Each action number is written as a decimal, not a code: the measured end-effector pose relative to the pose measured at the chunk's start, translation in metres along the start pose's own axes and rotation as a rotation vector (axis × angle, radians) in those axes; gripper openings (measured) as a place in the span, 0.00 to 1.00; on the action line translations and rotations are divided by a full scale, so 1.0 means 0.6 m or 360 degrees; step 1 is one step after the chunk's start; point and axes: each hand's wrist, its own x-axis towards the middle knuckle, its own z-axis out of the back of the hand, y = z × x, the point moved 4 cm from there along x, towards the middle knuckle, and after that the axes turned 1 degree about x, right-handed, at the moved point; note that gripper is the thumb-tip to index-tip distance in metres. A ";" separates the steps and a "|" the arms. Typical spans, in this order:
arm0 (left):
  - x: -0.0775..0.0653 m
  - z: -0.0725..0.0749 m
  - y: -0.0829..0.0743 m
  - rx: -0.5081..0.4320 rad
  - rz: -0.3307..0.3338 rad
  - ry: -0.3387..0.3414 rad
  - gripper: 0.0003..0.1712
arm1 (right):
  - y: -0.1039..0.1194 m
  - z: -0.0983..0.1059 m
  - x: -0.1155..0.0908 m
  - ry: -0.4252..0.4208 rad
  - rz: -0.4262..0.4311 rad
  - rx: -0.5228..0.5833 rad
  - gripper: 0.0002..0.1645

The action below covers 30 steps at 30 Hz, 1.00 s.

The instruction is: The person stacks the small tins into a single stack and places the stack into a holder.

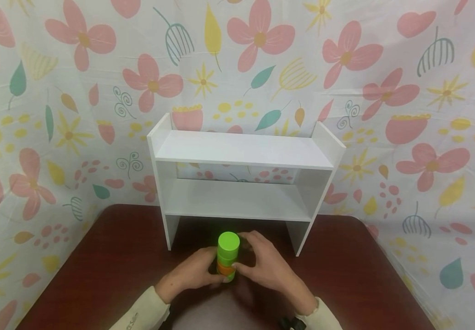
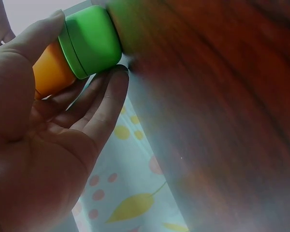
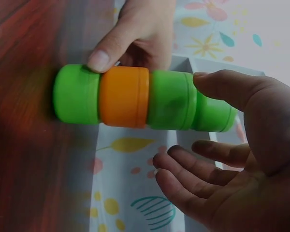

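Note:
A stack of round plastic pieces (image 1: 228, 250) stands upright on the dark table in front of the shelf. From the bottom up it has a green piece (image 3: 77, 94), an orange piece (image 3: 124, 96) and two more green ones, the upper ones nearest my right hand. My left hand (image 1: 194, 269) grips the lower part, thumb on one side and fingers on the other, as the left wrist view shows. On the right, my right hand (image 1: 267, 263) is spread beside the stack. Its thumb tip meets or nearly meets an upper green piece (image 3: 171, 99); the other fingers stay apart from it.
Behind the stack, a white two-tier shelf (image 1: 237, 197) with upright side panels stands on the dark red-brown table (image 1: 118, 247). A flower-patterned cloth (image 1: 386, 91) hangs around the back and sides of the table.

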 end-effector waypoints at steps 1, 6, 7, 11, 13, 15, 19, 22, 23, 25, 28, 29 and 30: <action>0.000 0.000 0.000 -0.0005 0.0001 0.0003 0.30 | -0.002 -0.001 -0.001 0.0001 0.0000 -0.0010 0.42; 0.000 0.000 -0.001 -0.0017 0.0002 0.0018 0.28 | -0.010 -0.007 -0.009 0.0017 0.0005 -0.0037 0.41; 0.000 0.000 -0.001 -0.0022 0.0004 0.0021 0.28 | -0.012 -0.009 -0.010 0.0023 0.0006 -0.0044 0.40; 0.000 0.001 -0.002 -0.0021 0.0005 0.0020 0.28 | -0.020 -0.015 -0.015 0.0047 -0.0004 -0.0061 0.39; -0.001 0.001 -0.003 -0.0017 0.0007 0.0018 0.28 | -0.025 -0.020 -0.016 0.0067 -0.0013 -0.0060 0.39; -0.001 0.001 -0.003 -0.0005 0.0010 0.0014 0.29 | -0.030 -0.023 -0.018 0.0086 -0.0018 -0.0052 0.38; -0.002 0.002 -0.003 0.0011 0.0020 0.0008 0.31 | -0.038 -0.032 -0.020 0.0129 -0.0028 -0.0034 0.36; -0.002 0.001 -0.002 0.0011 0.0028 0.0008 0.31 | -0.043 -0.038 -0.020 0.0157 -0.0031 -0.0012 0.36; -0.002 0.001 -0.002 0.0010 0.0030 0.0007 0.31 | -0.045 -0.040 -0.020 0.0164 -0.0030 -0.0005 0.36; -0.002 0.001 -0.001 0.0009 0.0032 0.0009 0.31 | -0.047 -0.044 -0.021 0.0178 -0.0027 0.0013 0.35; -0.002 0.001 0.001 0.0004 0.0032 0.0015 0.31 | -0.051 -0.048 -0.021 0.0192 -0.0032 0.0020 0.36; -0.002 0.001 0.001 0.0003 0.0032 0.0016 0.31 | -0.051 -0.050 -0.021 0.0196 -0.0035 0.0022 0.36; -0.002 0.000 0.002 0.0000 0.0031 0.0018 0.32 | -0.052 -0.051 -0.021 0.0200 -0.0039 0.0020 0.36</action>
